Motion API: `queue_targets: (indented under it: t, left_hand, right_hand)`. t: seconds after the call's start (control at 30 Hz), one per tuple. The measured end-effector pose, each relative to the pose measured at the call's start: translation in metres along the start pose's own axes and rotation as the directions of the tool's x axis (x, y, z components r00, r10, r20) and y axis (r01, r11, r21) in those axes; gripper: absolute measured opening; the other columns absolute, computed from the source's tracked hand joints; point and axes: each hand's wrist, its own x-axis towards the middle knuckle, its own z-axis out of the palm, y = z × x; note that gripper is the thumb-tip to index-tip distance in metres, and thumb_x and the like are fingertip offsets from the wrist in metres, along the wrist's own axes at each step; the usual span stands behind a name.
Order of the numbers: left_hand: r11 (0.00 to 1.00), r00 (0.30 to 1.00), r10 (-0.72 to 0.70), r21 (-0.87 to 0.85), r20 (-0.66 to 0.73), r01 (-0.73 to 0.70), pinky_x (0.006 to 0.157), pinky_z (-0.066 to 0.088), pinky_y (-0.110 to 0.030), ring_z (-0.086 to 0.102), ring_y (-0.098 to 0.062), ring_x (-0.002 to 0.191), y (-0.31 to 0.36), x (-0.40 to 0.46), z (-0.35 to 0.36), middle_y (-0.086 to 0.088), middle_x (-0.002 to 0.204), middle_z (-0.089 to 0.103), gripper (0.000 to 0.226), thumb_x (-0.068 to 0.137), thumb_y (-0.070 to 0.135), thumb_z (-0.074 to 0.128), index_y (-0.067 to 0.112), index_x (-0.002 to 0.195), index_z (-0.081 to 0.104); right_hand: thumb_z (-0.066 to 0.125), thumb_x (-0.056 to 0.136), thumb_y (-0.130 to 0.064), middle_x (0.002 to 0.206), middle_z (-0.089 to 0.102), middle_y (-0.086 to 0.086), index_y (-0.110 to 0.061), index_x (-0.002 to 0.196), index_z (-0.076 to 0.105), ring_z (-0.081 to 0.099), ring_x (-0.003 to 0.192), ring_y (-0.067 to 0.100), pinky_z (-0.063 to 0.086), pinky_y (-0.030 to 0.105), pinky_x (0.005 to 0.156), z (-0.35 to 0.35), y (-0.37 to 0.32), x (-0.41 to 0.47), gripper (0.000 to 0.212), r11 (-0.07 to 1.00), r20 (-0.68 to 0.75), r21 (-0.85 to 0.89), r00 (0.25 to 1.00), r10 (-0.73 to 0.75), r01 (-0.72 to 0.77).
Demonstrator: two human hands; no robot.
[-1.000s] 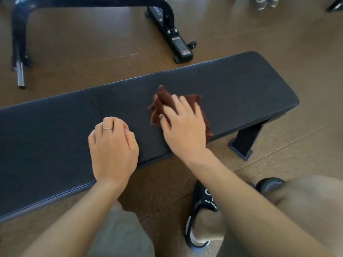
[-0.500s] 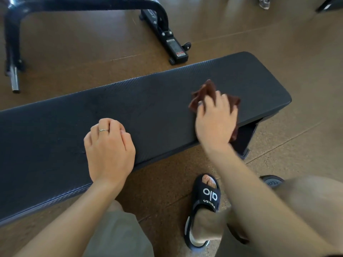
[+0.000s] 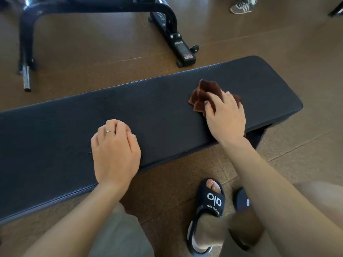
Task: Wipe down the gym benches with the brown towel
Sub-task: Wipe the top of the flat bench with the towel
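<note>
- The brown towel (image 3: 206,95) is crumpled on the bench (image 3: 167,112), near its right end; its corners point away and to the left.
- The towel is partly covered by the right hand (image 3: 225,117), pressed down with nearly straight fingers.
- The bench's long axis runs left to right.
- The left hand (image 3: 115,151) is rested on the bench with curled fingers, nothing held.

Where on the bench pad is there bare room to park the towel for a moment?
On the long black padded bench: between the left hand and the crumpled brown towel under the right hand; also left of the left hand, and the right end beyond the towel.
</note>
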Motion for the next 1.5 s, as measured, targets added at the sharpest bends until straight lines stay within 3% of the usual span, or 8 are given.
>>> queue_targets:
  t: [0.13, 0.4, 0.57, 0.7, 0.87, 1.1, 1.3, 1.5]
  left_hand:
    - [0.999, 1.000, -0.016, -0.030, -0.001, 0.016, 0.097, 0.044, -0.047, 0.055, -0.026, 0.103, 0.001, 0.000, -0.001, -0.006, 0.110, 0.059, 0.035, 0.101, 0.026, 0.029, 0.012, 0.104, 0.061]
    - [0.987, 0.993, -0.054, -0.157, -0.103, 0.038, 0.082, 0.046, -0.044, 0.050, -0.021, 0.084, 0.003, 0.001, 0.002, -0.003, 0.095, 0.054, 0.020, 0.104, 0.018, 0.035, 0.013, 0.096, 0.053]
    - [0.997, 0.995, -0.019, -0.073, -0.097, 0.012, 0.083, 0.043, -0.045, 0.051, -0.025, 0.086, 0.002, 0.003, 0.003, -0.005, 0.097, 0.056, 0.024, 0.101, 0.019, 0.033, 0.012, 0.095, 0.054]
    - [0.997, 0.995, -0.010, -0.073, -0.097, 0.003, 0.085, 0.044, -0.046, 0.052, -0.025, 0.088, 0.001, 0.003, 0.003, -0.004, 0.099, 0.057, 0.026, 0.101, 0.020, 0.031, 0.012, 0.094, 0.055]
    - [0.998, 0.995, 0.003, -0.055, -0.100, -0.008, 0.086, 0.042, -0.042, 0.049, -0.021, 0.087, 0.000, 0.002, 0.003, -0.002, 0.097, 0.055, 0.025, 0.101, 0.021, 0.030, 0.014, 0.093, 0.053]
    - [0.993, 0.993, 0.062, -0.097, -0.099, -0.071, 0.078, 0.044, -0.040, 0.051, -0.020, 0.080, -0.008, 0.000, -0.005, -0.002, 0.093, 0.056, 0.026, 0.103, 0.021, 0.033, 0.013, 0.094, 0.056]
    - [0.999, 0.988, 0.036, 0.044, -0.148, -0.030, 0.074, 0.041, -0.041, 0.053, -0.025, 0.083, -0.051, 0.008, -0.029, -0.009, 0.097, 0.058, 0.027, 0.102, 0.022, 0.036, 0.009, 0.096, 0.058]
    - [0.990, 0.993, 0.000, 0.141, -0.121, 0.017, 0.077, 0.042, -0.044, 0.052, -0.028, 0.088, -0.061, 0.009, -0.017, -0.009, 0.099, 0.057, 0.028, 0.102, 0.021, 0.033, 0.009, 0.096, 0.058]
  right_hand:
    - [0.038, 0.108, -0.040, 0.159, 0.047, -0.002, -0.031, 0.136, 0.064, 0.035, 0.151, 0.021, 0.021, 0.053, 0.126, 0.003, -0.065, -0.049, 0.039, 0.980, 0.033, 0.021, 0.980, -0.198, 0.197]
    - [0.044, 0.108, -0.040, 0.159, 0.047, -0.001, -0.034, 0.139, 0.062, 0.036, 0.151, 0.023, 0.021, 0.055, 0.125, 0.035, -0.139, -0.001, 0.037, 0.751, 0.188, 0.190, 0.727, -0.660, 0.633]
    - [0.044, 0.100, -0.041, 0.149, 0.057, -0.003, -0.036, 0.130, 0.067, 0.048, 0.141, 0.022, 0.036, 0.050, 0.115, 0.048, -0.119, 0.042, 0.038, 0.775, 0.101, 0.169, 0.771, -0.629, 0.610]
    - [0.043, 0.098, -0.040, 0.140, 0.062, 0.001, -0.032, 0.128, 0.069, 0.054, 0.131, 0.026, 0.041, 0.047, 0.106, 0.027, -0.024, 0.101, 0.041, 0.957, 0.019, 0.060, 0.958, -0.285, 0.284]
    - [0.039, 0.105, -0.039, 0.153, 0.050, 0.009, -0.018, 0.127, 0.066, 0.040, 0.144, 0.032, 0.026, 0.056, 0.119, 0.023, -0.003, 0.100, 0.040, 1.000, 0.042, -0.003, 0.999, 0.009, -0.009]
    - [0.047, 0.104, -0.037, 0.155, 0.050, 0.005, -0.029, 0.131, 0.067, 0.040, 0.147, 0.026, 0.026, 0.057, 0.122, 0.034, -0.135, -0.024, 0.034, 0.854, 0.080, 0.149, 0.855, -0.513, 0.498]
    - [0.044, 0.106, -0.044, 0.162, 0.041, -0.001, -0.035, 0.146, 0.054, 0.032, 0.152, 0.023, 0.021, 0.047, 0.126, 0.024, -0.113, -0.025, 0.042, 0.700, 0.163, 0.183, 0.681, -0.714, 0.690]
    - [0.040, 0.105, -0.044, 0.158, 0.047, 0.000, -0.035, 0.144, 0.056, 0.036, 0.149, 0.027, 0.027, 0.051, 0.122, 0.044, -0.123, 0.056, 0.043, 0.838, 0.192, 0.147, 0.817, -0.545, 0.525]
